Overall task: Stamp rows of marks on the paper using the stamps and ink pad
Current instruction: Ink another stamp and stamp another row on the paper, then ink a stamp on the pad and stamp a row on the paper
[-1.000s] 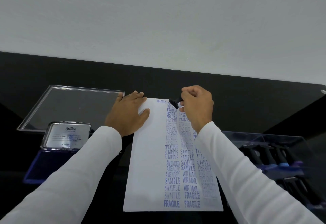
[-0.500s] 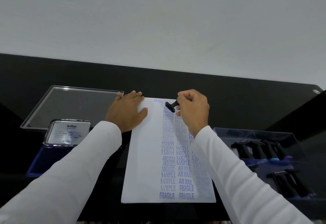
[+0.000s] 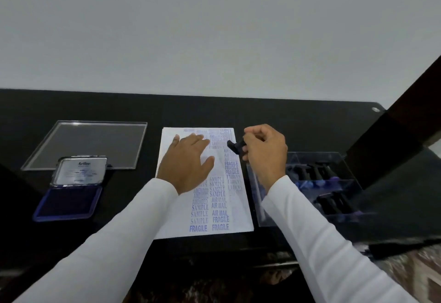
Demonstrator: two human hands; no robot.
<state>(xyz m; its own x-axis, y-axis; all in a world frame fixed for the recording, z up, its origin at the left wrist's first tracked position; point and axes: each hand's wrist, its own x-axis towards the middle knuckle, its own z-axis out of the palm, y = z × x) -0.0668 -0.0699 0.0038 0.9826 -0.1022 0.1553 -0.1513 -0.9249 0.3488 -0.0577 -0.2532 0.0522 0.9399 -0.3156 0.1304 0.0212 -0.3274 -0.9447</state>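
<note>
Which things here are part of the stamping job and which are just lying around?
In the job:
paper, pressed flat by the left hand
stamp, held in the right hand
ink pad, open
stamp tray

Lying about:
clear lid

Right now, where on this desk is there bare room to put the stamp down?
Bare desk runs behind the paper and stamp box. A narrow strip lies between the ink pad and the paper. The clear lid is flat and bare. The right side is crowded: the right hand holds the stamp beside the box.
</note>
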